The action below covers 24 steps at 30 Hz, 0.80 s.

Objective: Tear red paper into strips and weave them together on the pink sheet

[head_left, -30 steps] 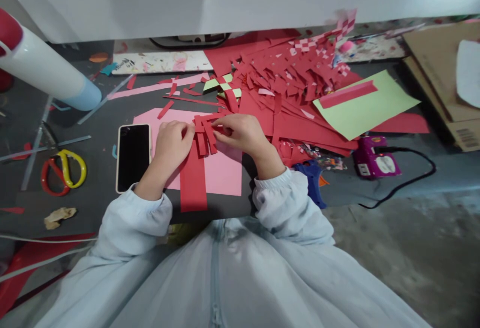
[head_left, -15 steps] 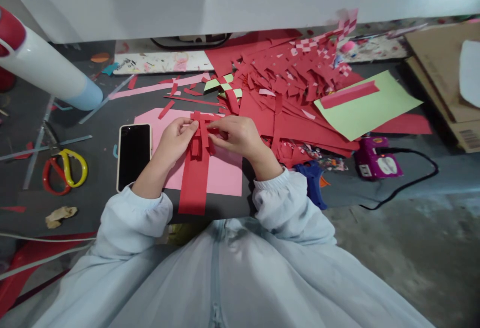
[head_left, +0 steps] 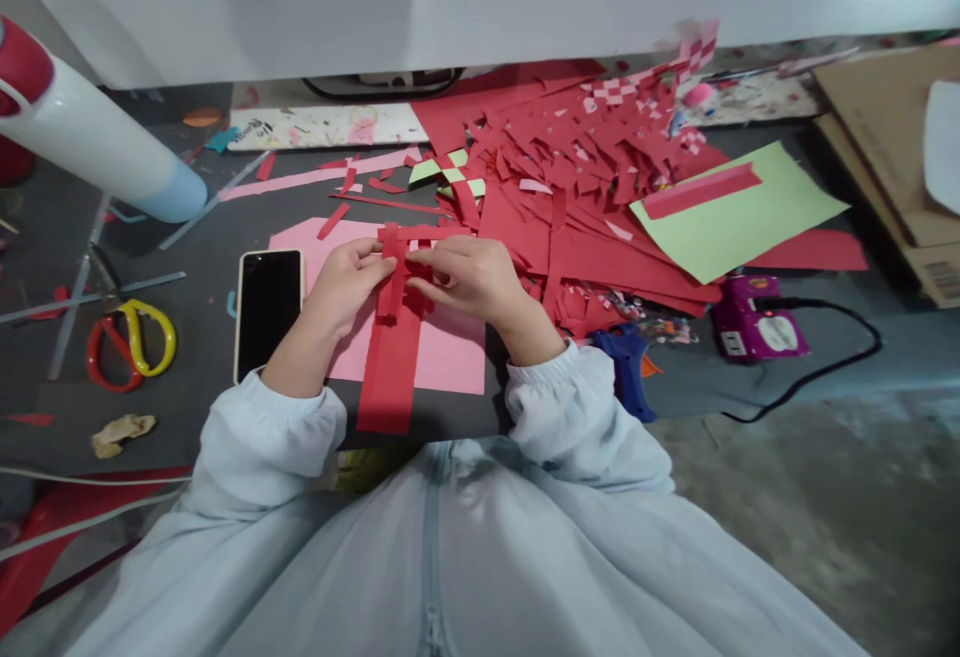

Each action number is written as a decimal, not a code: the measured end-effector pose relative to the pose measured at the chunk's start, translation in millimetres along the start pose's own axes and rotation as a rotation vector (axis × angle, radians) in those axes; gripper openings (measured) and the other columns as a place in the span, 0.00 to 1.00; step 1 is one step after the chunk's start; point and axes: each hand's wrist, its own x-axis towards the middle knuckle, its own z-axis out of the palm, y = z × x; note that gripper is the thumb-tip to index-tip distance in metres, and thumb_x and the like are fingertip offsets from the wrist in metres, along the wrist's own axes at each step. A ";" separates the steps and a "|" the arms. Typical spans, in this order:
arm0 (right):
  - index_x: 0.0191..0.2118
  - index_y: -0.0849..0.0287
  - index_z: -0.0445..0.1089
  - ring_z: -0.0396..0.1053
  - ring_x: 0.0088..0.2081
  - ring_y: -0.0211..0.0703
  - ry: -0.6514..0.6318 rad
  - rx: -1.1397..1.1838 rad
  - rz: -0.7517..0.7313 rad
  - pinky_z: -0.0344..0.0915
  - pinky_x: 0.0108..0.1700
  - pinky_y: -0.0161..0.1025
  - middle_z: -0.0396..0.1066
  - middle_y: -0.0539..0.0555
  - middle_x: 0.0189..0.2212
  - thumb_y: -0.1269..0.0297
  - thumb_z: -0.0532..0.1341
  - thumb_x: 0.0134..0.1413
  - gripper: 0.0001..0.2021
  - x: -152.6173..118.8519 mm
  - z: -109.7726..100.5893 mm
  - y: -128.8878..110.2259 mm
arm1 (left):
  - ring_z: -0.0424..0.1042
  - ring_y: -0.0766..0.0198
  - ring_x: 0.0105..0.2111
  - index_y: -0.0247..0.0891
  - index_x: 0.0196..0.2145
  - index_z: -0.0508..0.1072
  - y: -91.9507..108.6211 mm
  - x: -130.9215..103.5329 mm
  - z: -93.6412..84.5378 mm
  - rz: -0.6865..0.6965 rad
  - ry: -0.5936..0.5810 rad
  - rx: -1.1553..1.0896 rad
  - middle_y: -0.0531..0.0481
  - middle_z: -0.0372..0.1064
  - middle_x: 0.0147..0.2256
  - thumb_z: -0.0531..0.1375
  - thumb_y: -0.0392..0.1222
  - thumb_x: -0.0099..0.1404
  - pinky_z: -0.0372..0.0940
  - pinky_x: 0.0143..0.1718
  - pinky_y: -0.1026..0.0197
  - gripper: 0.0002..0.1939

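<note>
My left hand [head_left: 346,285] pinches the left edge of a slit piece of red paper [head_left: 391,287], thumb against its narrow strips. From the other side my right hand [head_left: 476,277] closes its thumb and fingers at the strips; its fingertips partly cover them. One narrow strip hangs folded down toward me, and a crosswise strip runs along the top. Below lies the long red paper band [head_left: 386,397], reaching toward the table's front edge. Both lie over a pink sheet [head_left: 454,362], which a black-screened phone [head_left: 268,312] adjoins on the left.
Scissors [head_left: 133,339] with red and yellow handles lie left. A white bottle-like object [head_left: 105,122] leans in at upper left. Red paper scraps [head_left: 577,157] pile behind my hands, with a green sheet [head_left: 742,212], a blue glue gun [head_left: 626,367], a purple box [head_left: 757,317] and cardboard [head_left: 900,137] rightward.
A narrow red strip between my hands has shifted left and now lies folded downward near my left thumb. My right fingertips have moved slightly left. The surroundings look the same.
</note>
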 end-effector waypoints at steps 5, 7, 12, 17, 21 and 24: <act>0.32 0.58 0.75 0.64 0.23 0.37 0.158 0.201 0.169 0.61 0.30 0.36 0.69 0.51 0.20 0.53 0.57 0.63 0.16 3.2 -11.8 1.1 | 0.77 0.63 0.28 0.33 0.36 0.77 -1.0 0.7 -0.2 0.013 0.017 0.007 0.52 0.76 0.26 0.65 0.34 0.53 0.71 0.37 0.60 0.10; 0.26 0.58 0.71 0.59 0.21 0.35 0.202 0.239 0.221 0.57 0.27 0.36 0.66 0.50 0.18 0.54 0.56 0.64 0.18 4.0 -17.3 0.6 | 0.76 0.64 0.27 0.34 0.36 0.77 -1.6 1.3 -0.7 0.023 0.035 0.015 0.52 0.76 0.26 0.64 0.33 0.54 0.71 0.37 0.60 0.10; 0.18 0.59 0.67 0.51 0.19 0.33 0.081 0.287 0.363 0.48 0.25 0.38 0.57 0.48 0.14 0.54 0.56 0.63 0.23 4.3 -20.6 -0.4 | 0.76 0.65 0.27 0.37 0.32 0.75 -2.2 2.3 -1.9 0.122 0.110 -0.005 0.54 0.75 0.25 0.64 0.34 0.54 0.72 0.38 0.60 0.05; 0.29 0.62 0.76 0.55 0.21 0.33 -0.067 0.393 0.537 0.48 0.26 0.36 0.63 0.48 0.17 0.50 0.60 0.59 0.19 8.1 -12.7 -3.6 | 0.79 0.61 0.36 0.38 0.36 0.77 -1.7 2.7 -2.1 0.251 0.136 -0.057 0.51 0.79 0.34 0.64 0.36 0.55 0.72 0.40 0.60 0.08; 0.24 0.61 0.71 0.54 0.21 0.32 -0.118 0.624 0.568 0.48 0.26 0.36 0.60 0.46 0.17 0.47 0.61 0.57 0.21 12.3 -7.4 -9.2 | 0.79 0.60 0.39 0.39 0.34 0.76 -0.7 1.5 -1.0 0.282 0.125 -0.110 0.51 0.79 0.34 0.66 0.36 0.54 0.73 0.44 0.57 0.07; 0.20 0.59 0.65 0.54 0.22 0.32 -0.105 0.719 0.585 0.49 0.26 0.36 0.57 0.46 0.17 0.46 0.62 0.55 0.23 13.7 -4.9 -12.4 | 0.79 0.59 0.39 0.38 0.35 0.77 0.7 -0.9 0.3 0.248 0.106 -0.135 0.50 0.79 0.34 0.66 0.37 0.54 0.73 0.46 0.56 0.09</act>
